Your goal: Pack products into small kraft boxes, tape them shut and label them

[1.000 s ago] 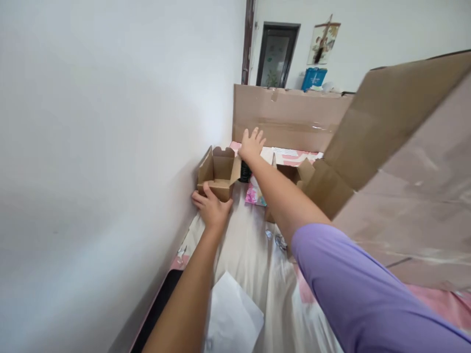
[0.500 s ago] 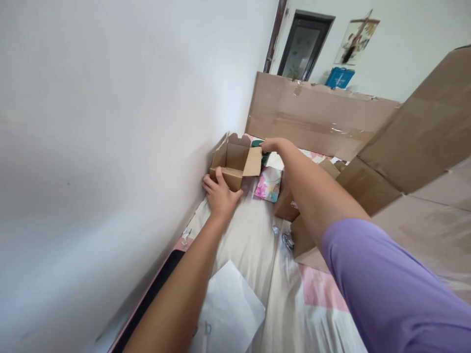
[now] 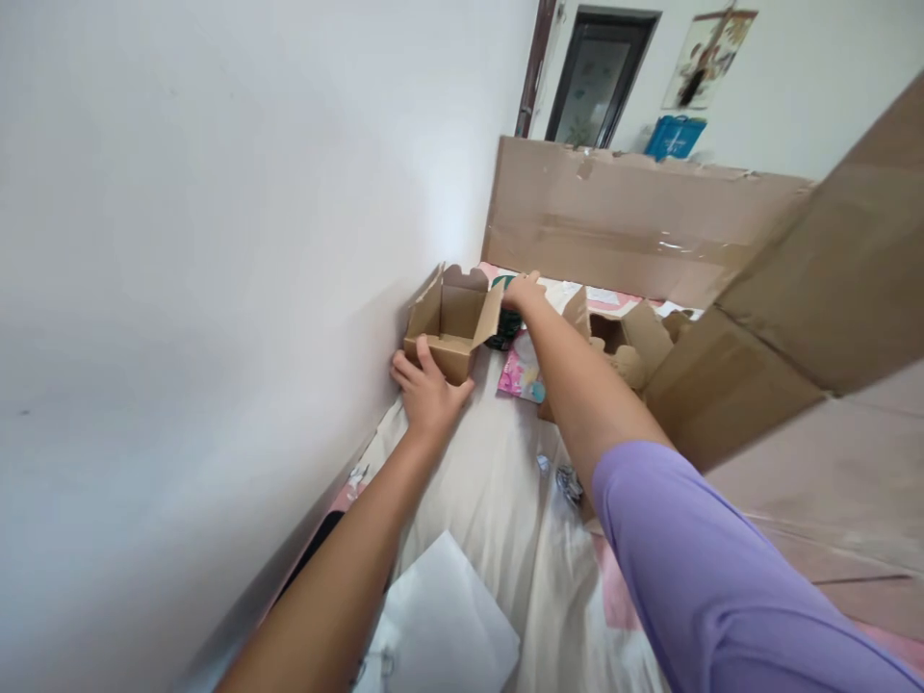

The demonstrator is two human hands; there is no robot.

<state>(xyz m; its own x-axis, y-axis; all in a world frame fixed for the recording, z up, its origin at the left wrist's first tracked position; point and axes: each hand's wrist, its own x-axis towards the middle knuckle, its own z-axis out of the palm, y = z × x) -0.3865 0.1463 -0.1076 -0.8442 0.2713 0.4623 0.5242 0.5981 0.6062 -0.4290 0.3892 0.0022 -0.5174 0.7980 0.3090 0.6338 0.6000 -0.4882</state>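
Note:
A small cardboard box [image 3: 462, 325] stands with its top flaps up, close against the white wall. My left hand [image 3: 431, 393] is closed on the box's near side, thumb to the right and fingers to the left. Just right of the box, my right hand [image 3: 524, 287] reaches over a dark green item [image 3: 505, 332] that it partly hides. Its fingers point away to the right, slightly apart, and nothing shows in them. Below that wrist lies a pink patterned packet [image 3: 521, 371], partly behind my forearm.
Another opened cardboard box [image 3: 641, 337] stands right of my right forearm. Large cardboard panels [image 3: 613, 217] border the far and right sides. A white sheet of paper [image 3: 451, 616] lies on the cream cloth [image 3: 491, 462], with crumpled foil [image 3: 569, 484] nearby.
My right hand has moved slightly right, off the box's side flap. That flap now stands more upright. My left hand keeps its hold on the box.

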